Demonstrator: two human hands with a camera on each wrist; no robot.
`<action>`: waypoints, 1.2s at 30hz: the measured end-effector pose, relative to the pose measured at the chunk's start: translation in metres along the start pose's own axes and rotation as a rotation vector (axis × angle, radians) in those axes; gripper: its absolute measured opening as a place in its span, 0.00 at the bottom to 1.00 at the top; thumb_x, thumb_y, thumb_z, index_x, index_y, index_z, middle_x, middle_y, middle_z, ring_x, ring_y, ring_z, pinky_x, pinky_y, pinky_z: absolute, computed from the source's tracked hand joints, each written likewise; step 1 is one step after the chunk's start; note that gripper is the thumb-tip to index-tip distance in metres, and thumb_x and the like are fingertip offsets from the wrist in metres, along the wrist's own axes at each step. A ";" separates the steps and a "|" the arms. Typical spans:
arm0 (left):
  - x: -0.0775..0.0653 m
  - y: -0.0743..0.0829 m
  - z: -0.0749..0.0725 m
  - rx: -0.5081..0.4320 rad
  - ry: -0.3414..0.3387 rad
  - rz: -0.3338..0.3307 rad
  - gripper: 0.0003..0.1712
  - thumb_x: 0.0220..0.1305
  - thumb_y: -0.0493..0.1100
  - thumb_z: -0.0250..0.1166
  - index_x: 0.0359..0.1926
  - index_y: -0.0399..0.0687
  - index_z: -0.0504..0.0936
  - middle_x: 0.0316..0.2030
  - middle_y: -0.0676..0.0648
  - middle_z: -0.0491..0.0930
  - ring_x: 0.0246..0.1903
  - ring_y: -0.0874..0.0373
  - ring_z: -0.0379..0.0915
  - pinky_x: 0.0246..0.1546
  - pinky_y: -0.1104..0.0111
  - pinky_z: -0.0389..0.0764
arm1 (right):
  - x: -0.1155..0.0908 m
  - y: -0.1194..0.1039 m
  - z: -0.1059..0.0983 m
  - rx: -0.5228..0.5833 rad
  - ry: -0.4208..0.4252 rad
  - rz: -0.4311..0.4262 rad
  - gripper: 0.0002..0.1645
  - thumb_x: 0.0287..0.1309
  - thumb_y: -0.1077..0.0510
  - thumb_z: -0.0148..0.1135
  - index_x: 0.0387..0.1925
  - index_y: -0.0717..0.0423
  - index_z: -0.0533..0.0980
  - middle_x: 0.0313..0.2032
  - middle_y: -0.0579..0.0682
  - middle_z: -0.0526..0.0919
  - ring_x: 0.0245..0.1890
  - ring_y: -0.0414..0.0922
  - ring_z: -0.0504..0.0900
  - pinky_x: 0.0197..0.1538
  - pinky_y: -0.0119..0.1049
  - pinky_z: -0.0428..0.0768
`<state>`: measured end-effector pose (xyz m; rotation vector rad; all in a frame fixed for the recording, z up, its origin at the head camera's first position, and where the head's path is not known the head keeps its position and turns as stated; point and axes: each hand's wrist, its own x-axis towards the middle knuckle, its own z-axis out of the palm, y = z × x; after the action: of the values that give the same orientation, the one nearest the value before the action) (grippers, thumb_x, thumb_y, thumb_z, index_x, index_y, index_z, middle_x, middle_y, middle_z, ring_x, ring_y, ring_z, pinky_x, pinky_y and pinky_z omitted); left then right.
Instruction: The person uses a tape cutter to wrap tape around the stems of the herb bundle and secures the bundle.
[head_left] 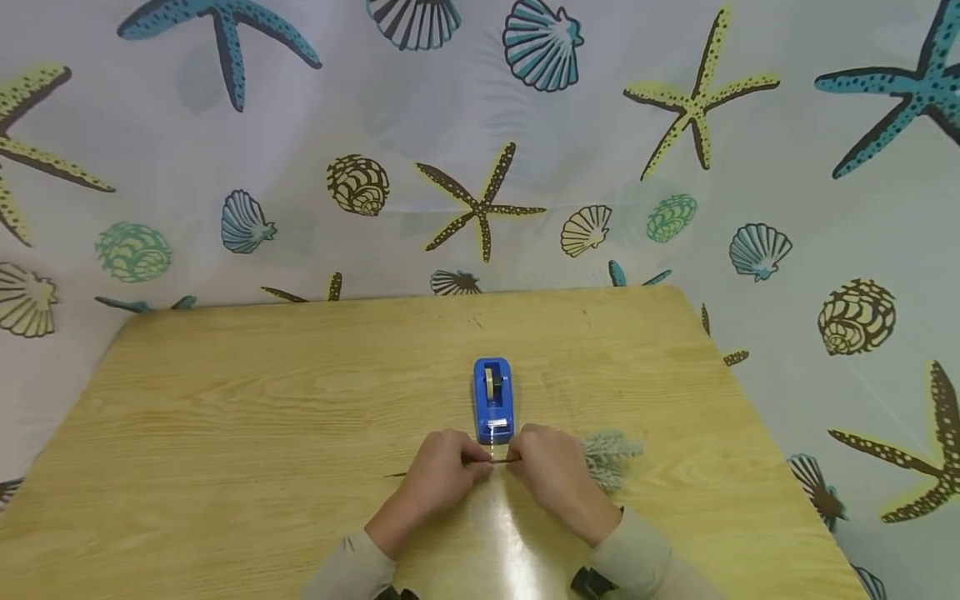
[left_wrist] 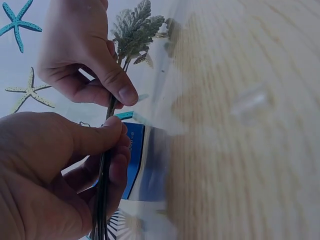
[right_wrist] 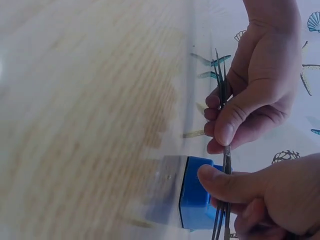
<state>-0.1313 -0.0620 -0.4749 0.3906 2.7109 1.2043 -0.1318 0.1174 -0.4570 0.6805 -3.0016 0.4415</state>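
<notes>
A thin bundle of dark stems (left_wrist: 102, 192) with pale green leaves (head_left: 611, 458) at its right end lies across both hands. The left hand (head_left: 442, 473) pinches the bundle between thumb and fingers, the bare stem ends pointing left past it. Close beside it, the right hand (head_left: 557, 473) pinches the same stems nearer the leaves. Just beyond the hands stands a blue tape dispenser (head_left: 504, 410). From its front edge a short strip of clear tape (head_left: 492, 452) reaches the stems in the gap between the hands.
A wooden table (head_left: 247, 400) carries the dispenser, and its surface shines in front of the hands. Behind and to the right hangs a white cloth (head_left: 300, 225) printed with starfish and shells. Dark bands (head_left: 592, 582) circle the wrists over light sleeves (head_left: 637, 554).
</notes>
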 end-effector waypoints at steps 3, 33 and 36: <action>0.000 -0.001 0.000 0.017 0.028 0.002 0.02 0.58 0.36 0.73 0.32 0.45 0.91 0.29 0.51 0.86 0.29 0.64 0.76 0.31 0.70 0.78 | -0.001 -0.002 -0.005 0.030 -0.062 -0.017 0.02 0.56 0.56 0.73 0.29 0.49 0.88 0.25 0.42 0.80 0.24 0.37 0.75 0.27 0.30 0.73; 0.001 -0.004 -0.003 0.038 -0.008 0.076 0.03 0.61 0.37 0.70 0.34 0.44 0.91 0.31 0.49 0.89 0.32 0.62 0.83 0.34 0.71 0.82 | 0.001 -0.004 -0.004 0.003 0.018 0.020 0.04 0.48 0.58 0.77 0.24 0.48 0.87 0.24 0.40 0.79 0.24 0.41 0.80 0.27 0.34 0.77; 0.000 -0.005 -0.001 0.059 0.032 0.087 0.02 0.60 0.37 0.72 0.33 0.45 0.91 0.30 0.50 0.89 0.32 0.61 0.83 0.34 0.71 0.81 | 0.003 -0.004 -0.002 0.032 0.018 0.033 0.05 0.46 0.59 0.78 0.23 0.51 0.86 0.23 0.41 0.78 0.24 0.40 0.78 0.28 0.32 0.77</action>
<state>-0.1326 -0.0658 -0.4774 0.5055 2.7888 1.1644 -0.1325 0.1132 -0.4538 0.6266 -2.9989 0.4961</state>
